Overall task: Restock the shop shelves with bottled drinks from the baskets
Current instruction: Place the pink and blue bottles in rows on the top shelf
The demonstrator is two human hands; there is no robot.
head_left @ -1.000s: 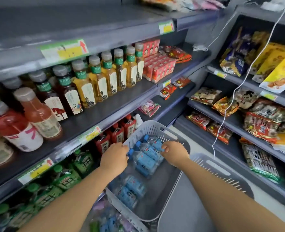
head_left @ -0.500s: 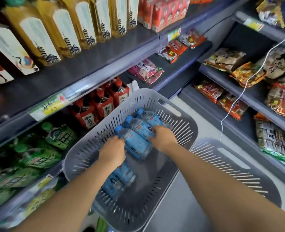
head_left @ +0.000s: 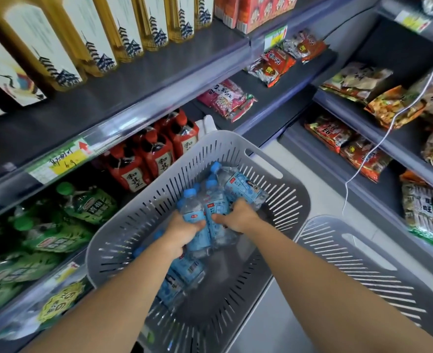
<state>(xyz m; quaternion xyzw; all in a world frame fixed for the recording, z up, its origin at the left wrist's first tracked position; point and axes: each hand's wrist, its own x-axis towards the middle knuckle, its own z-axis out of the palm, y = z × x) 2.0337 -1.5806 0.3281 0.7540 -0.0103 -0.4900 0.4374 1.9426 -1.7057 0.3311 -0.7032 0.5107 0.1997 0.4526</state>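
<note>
A grey slotted basket [head_left: 235, 149] sits low in front of the shelves and holds several blue-capped water bottles. My left hand [head_left: 182, 231] grips one water bottle [head_left: 192, 210] around its body. My right hand [head_left: 238, 216] grips a second water bottle [head_left: 216, 203] right beside it. A third bottle [head_left: 243, 187] lies just beyond my right hand. More bottles [head_left: 185, 271] lie lower in the basket, partly hidden under my left forearm.
A second grey basket [head_left: 363, 263] stands to the right. On the left, shelves carry yellow tea bottles [head_left: 139, 29], red-labelled bottles [head_left: 157, 154] and green bottles [head_left: 83, 205]. Snack packets [head_left: 337, 133] fill the right-hand shelves, with a white cable [head_left: 378, 146] hanging down.
The view has dropped closer to the basket. Both hands went down from the basket's top into the bottles and closed round one each.
</note>
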